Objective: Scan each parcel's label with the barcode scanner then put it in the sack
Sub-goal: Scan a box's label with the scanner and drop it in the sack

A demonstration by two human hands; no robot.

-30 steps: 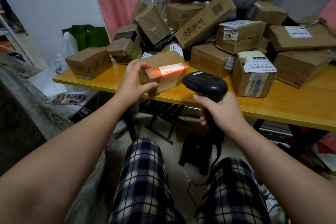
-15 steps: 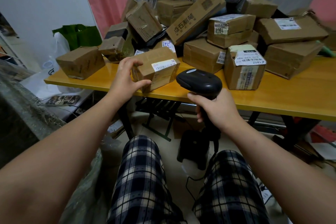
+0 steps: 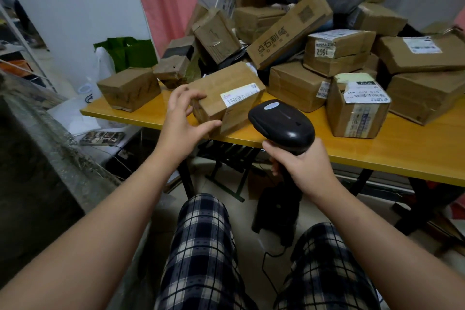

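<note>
Cardboard parcel (image 3: 226, 98) resting at the front edge of the yellow table (image 3: 402, 148), left hand (image 3: 181, 118) clasping its corner, right hand (image 3: 304, 166) gripping the barcode scanner (image 3: 281, 126) aimed toward its label (image 3: 240, 96): scanning step, apparently; next, lifting the parcel into the sack (image 3: 45, 148).

parcel (image 3: 226, 98) on table (image 3: 402, 148), scanner (image 3: 281, 126) right

Matt brown cardboard parcel (image 3: 221, 88) with glossy paper label (image 3: 240, 95), smooth black plastic scanner (image 3: 281, 123), glossy wooden table (image 3: 402, 151).
</note>
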